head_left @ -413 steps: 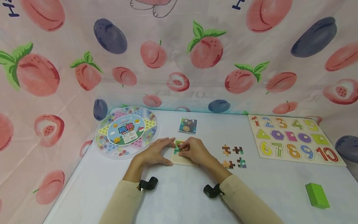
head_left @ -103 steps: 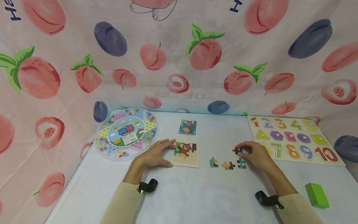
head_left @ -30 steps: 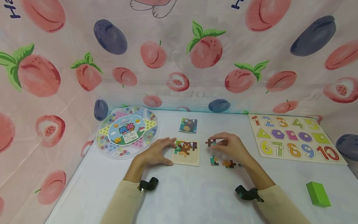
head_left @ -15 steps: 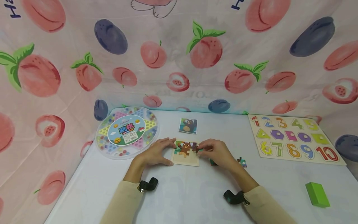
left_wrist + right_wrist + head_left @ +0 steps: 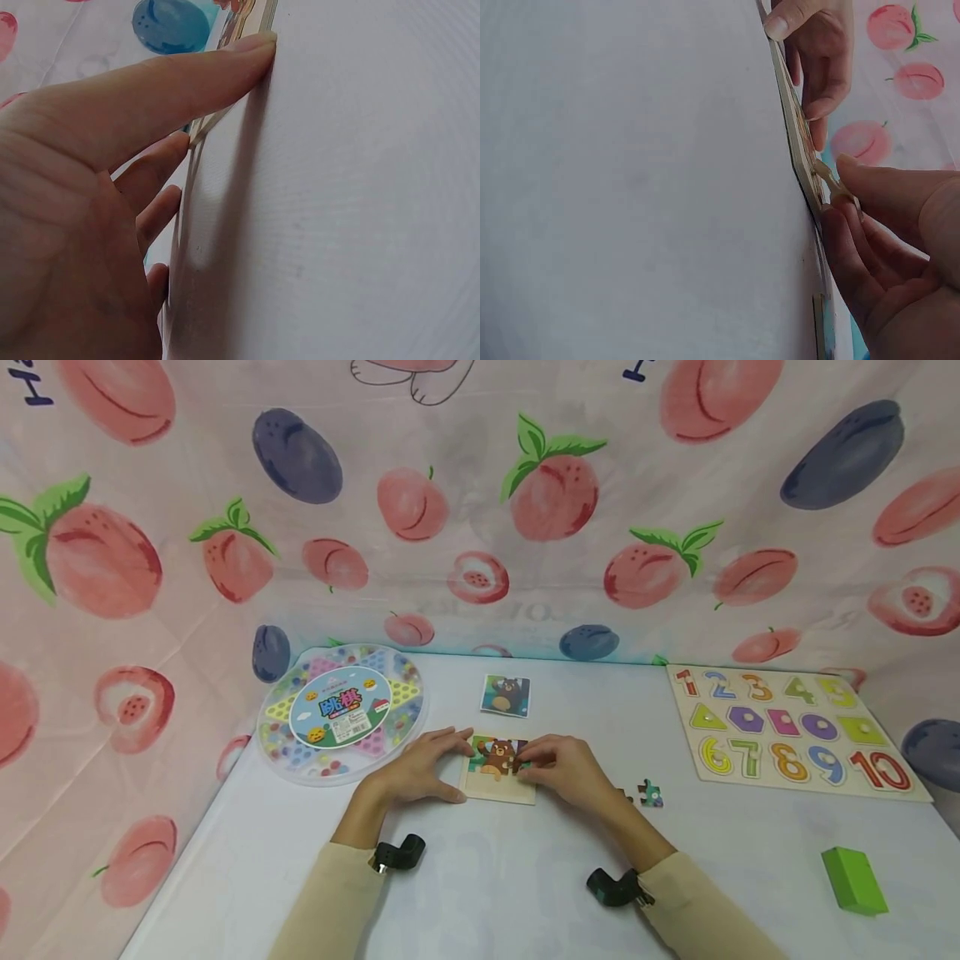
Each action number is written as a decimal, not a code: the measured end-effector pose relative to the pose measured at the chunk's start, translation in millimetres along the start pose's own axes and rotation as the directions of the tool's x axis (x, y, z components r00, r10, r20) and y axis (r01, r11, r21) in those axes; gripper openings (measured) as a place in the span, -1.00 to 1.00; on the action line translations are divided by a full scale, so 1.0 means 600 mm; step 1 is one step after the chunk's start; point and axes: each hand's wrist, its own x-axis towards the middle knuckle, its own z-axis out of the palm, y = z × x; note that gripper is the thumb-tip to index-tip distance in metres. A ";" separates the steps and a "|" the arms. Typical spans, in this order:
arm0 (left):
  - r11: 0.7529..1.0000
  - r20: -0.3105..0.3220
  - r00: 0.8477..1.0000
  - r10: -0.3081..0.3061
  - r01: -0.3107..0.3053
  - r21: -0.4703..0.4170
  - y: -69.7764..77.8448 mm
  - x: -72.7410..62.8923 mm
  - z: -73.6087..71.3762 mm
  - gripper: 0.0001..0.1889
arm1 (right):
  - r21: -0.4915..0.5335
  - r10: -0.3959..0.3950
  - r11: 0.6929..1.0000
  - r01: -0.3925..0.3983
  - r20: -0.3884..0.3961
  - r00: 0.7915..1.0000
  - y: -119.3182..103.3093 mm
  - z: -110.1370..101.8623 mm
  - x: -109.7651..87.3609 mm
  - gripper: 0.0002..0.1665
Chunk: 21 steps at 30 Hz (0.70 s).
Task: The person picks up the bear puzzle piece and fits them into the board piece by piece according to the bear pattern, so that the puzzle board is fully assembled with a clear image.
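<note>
A small square wooden jigsaw board (image 5: 498, 790) with a partly filled bear picture lies mid-table in the head view. My left hand (image 5: 415, 771) rests at its left side, fingers spread, thumb (image 5: 240, 61) against the near edge. My right hand (image 5: 573, 771) is over the board's right edge and pinches a puzzle piece (image 5: 828, 174) between thumb and fingers. In the right wrist view that piece stands tilted at the board's surface. One loose teal and dark puzzle piece (image 5: 651, 793) lies right of the hand; another piece (image 5: 626, 795) is mostly hidden by the forearm.
Behind the board lies a square bear picture card (image 5: 505, 696). A round Chinese checkers set (image 5: 341, 714) stands at the back left. The number and shape board (image 5: 795, 731) is at the back right, with a green block (image 5: 854, 881) nearer the front.
My right hand has carried the brown puzzle piece left from the loose pieces to the board's right part. Other pieces were added to the picture earlier. My left hand has stayed in place.
</note>
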 end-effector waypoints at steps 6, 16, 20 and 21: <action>1.000 -0.001 1.000 0.005 -0.005 -0.002 -0.001 0.000 0.000 -0.38 | -0.046 -0.010 0.999 0.010 0.000 1.000 -0.002 0.006 0.004 -0.77; 1.000 0.002 1.000 -0.002 0.002 -0.006 0.000 0.000 0.000 -0.39 | -0.135 0.013 0.991 -0.012 0.008 1.000 -0.017 0.011 0.010 -0.75; 1.000 0.002 1.000 -0.006 0.006 -0.001 0.000 0.000 0.000 -0.39 | -0.143 0.034 0.989 -0.031 0.022 0.999 -0.021 0.009 0.013 -0.75; 1.000 0.001 1.000 -0.006 0.006 -0.002 -0.001 0.001 0.000 -0.39 | -0.141 0.041 0.989 -0.037 0.026 0.999 -0.021 0.009 0.013 -0.75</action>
